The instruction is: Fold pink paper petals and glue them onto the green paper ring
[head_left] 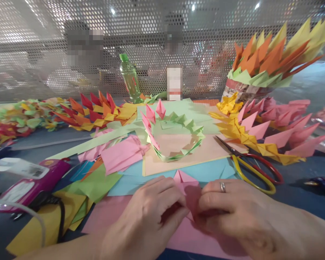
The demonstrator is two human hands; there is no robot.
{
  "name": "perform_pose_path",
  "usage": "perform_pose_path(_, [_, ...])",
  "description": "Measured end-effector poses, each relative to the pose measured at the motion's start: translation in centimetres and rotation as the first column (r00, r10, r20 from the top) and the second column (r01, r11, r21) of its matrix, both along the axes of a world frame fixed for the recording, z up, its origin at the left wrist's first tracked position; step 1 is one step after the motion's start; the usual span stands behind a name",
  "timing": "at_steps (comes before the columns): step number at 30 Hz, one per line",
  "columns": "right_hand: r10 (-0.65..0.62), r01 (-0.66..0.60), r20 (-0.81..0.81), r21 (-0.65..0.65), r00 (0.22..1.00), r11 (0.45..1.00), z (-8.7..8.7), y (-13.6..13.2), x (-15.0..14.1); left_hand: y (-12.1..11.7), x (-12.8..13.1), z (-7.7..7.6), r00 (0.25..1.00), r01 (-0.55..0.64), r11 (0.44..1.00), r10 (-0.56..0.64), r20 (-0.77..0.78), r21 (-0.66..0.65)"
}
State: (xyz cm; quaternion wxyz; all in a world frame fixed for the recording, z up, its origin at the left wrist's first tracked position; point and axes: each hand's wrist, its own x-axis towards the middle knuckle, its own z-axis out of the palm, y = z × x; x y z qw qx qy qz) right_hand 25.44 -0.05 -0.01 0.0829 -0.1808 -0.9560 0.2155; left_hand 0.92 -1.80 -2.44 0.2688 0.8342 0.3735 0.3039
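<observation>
A small pink folded paper (184, 179) with a pointed top lies between my two hands, over larger pink sheets (108, 213). My left hand (154, 213) pinches its lower left edge between thumb and fingers. Curled around the right side of the same paper, my right hand (233, 213) wears a ring; its fingertips are partly hidden. Just beyond stands a ring of folded green paper (192, 130) with several pink paper petals (151, 115) along its left side. It rests on peach and pale green sheets.
Scissors (243, 155) with red and yellow handles lie at right, blades half over paper. Pink paper pieces (121, 153), a purple device (32, 184) with cables and a pen (319, 184) lie around. Paper flowers (271, 61), a green-capped bottle (130, 79) and a perforated metal screen (148, 21) stand behind.
</observation>
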Motion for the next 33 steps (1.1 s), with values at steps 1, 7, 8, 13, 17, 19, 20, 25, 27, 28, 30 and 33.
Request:
perform_pose_path(1, [0.001, -0.001, 0.009, -0.003, 1.0, 1.0, 0.03, 0.0, -0.02, 0.01, 0.08, 0.0, 1.0, -0.01, 1.0, 0.01, -0.014, -0.003])
perform_pose_path(7, [0.018, -0.016, 0.047, -0.038, 0.999, 0.999, 0.5, -0.13, -0.2, 0.08, 0.36, -0.18, 0.998, -0.047, 0.999, 0.047, -0.049, 0.006])
perform_pose_path(8, [0.019, -0.017, 0.045, -0.039, 0.999, 0.999, 0.56, -0.14, -0.2, 0.08, 0.38, -0.22, 0.997, -0.051, 0.999, 0.052, -0.054, 0.005])
perform_pose_path(13, [0.015, -0.012, 0.055, -0.053, 0.998, 0.999, 0.5, -0.28, -0.04, 0.06, 0.49, -0.21, 0.998, -0.049, 0.999, 0.049, -0.047, -0.004])
perform_pose_path(17, [-0.01, 0.012, 0.045, -0.043, 0.999, 0.999, 0.38, -0.47, 0.05, 0.08, 0.64, -0.16, 0.998, -0.048, 0.999, 0.047, -0.035, -0.012])
perform_pose_path(19, [-0.018, 0.02, 0.039, -0.041, 0.999, 0.999, 0.38, -0.5, 0.03, 0.1, 0.67, -0.24, 0.998, -0.054, 0.998, 0.053, -0.045, -0.014])
perform_pose_path(20, [-0.02, 0.021, 0.034, -0.041, 0.999, 0.999, 0.39, -0.49, 0.02, 0.11, 0.66, -0.3, 0.997, -0.056, 0.998, 0.055, -0.05, -0.014])
perform_pose_path(25, [-0.02, 0.02, 0.005, -0.03, 1.0, 0.999, 0.4, -0.39, 0.06, 0.02, 0.45, -0.59, 0.997, -0.048, 0.999, 0.047, -0.056, -0.014])
perform_pose_path(27, [-0.029, 0.028, -0.025, -0.024, 0.999, 0.999, 0.46, -0.33, 0.08, -0.06, 0.37, -0.65, 0.997, -0.047, 0.999, 0.045, -0.064, -0.024])
perform_pose_path(28, [-0.035, 0.034, -0.042, -0.021, 0.998, 0.999, 0.51, -0.3, 0.06, -0.09, 0.35, -0.66, 0.997, -0.045, 0.999, 0.043, -0.066, -0.027])
perform_pose_path(30, [-0.04, 0.04, -0.068, -0.012, 0.997, 0.999, 0.59, -0.22, -0.03, -0.14, 0.33, -0.67, 0.997, -0.04, 0.999, 0.038, -0.074, -0.033])
perform_pose_path(33, [-0.044, 0.044, -0.031, 0.007, 0.999, 0.999, 0.61, -0.15, -0.34, -0.13, 0.34, -0.67, 0.996, -0.043, 0.999, 0.041, -0.084, -0.03])
